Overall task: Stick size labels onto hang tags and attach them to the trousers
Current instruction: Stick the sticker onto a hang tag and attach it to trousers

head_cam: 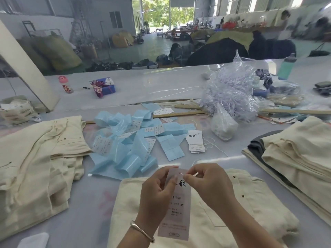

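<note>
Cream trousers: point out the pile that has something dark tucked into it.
The folded stack of cream trousers at the right: a dark grey garment shows at its left edge. The left pile and the pair under the hands show only cream.

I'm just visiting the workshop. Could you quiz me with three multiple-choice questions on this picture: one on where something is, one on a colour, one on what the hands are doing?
1. Where is the pile of backing strips?
A. on the table beyond the hands
B. on the floor
C. inside the plastic bag

2. What colour are those strips?
A. red
B. light blue
C. black

3. What is the left hand doing?
A. resting flat
B. holding the hang tag
C. lifting trousers

Answers: 1 A, they lie between the trouser piles. 2 B, plainly pale blue. 3 B, its fingers curl round the tag's edge while the right hand pinches at its top.
</note>
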`<state>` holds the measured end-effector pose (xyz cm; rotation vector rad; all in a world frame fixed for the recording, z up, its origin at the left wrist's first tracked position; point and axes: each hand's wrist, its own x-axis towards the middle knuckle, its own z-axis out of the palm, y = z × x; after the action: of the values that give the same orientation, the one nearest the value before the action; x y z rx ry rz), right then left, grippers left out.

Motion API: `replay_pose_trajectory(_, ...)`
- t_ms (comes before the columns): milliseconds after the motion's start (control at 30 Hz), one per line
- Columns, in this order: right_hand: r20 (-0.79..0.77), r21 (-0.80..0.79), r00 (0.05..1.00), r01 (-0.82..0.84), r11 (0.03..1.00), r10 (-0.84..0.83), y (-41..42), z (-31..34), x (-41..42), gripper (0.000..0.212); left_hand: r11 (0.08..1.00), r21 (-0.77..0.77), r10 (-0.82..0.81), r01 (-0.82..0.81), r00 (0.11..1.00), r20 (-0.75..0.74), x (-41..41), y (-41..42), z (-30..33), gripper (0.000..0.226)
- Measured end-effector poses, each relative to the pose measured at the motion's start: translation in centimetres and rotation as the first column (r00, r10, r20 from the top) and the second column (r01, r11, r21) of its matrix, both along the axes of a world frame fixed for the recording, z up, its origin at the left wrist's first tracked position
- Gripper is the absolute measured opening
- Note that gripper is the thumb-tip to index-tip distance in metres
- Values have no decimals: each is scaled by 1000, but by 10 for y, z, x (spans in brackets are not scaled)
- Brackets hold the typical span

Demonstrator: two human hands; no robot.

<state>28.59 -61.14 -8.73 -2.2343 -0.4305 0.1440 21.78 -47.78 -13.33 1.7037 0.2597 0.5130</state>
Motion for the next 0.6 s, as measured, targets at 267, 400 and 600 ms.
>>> replay_pose_trajectory(267, 17, 121, 999, 38, 992, -40, 16, -5, -16, 17, 997, 69, -24, 23, 999, 25, -15, 14, 3, 19)
replay_pose_trajectory(400, 6, 202, 999, 46, 978, -48, 18, -8, -24, 16, 996, 75, -46, 46, 999, 7, -20, 16, 2, 17)
replay_pose_trajectory(600, 11, 240, 994, 106, 965, -112, 13, -15, -35, 23, 982, 125, -149, 144, 988, 32, -26, 7, 3, 15)
